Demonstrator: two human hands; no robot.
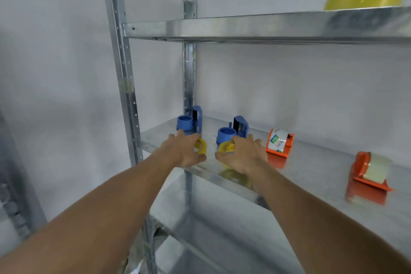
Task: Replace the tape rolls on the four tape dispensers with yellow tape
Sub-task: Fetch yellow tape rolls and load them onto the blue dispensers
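Your left hand and right hand each gripped a yellow handle, fingers partly hiding both blue dispensers.

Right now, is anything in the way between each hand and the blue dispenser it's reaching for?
Nothing visible. The left hand is already on the left blue dispenser at its yellow handle, and the right hand is on the right blue dispenser. The orange dispensers sit off to the right.
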